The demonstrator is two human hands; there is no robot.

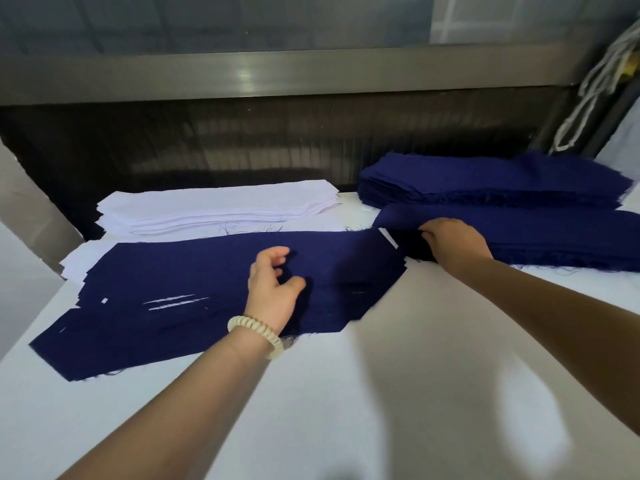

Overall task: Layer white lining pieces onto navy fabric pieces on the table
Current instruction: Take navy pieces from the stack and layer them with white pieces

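While left fingers (278, 253) hover curled, right fingers (435, 233) grip navy fabric (540, 233).

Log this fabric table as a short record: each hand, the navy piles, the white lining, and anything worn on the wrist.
left hand: loosely curled over top navy piece, holding nothing
right hand: grips edge of near navy stack
far navy stack: behind the near one
white lining stack: far left, beyond the top navy piece
bracelet: pale, on left wrist
table: white
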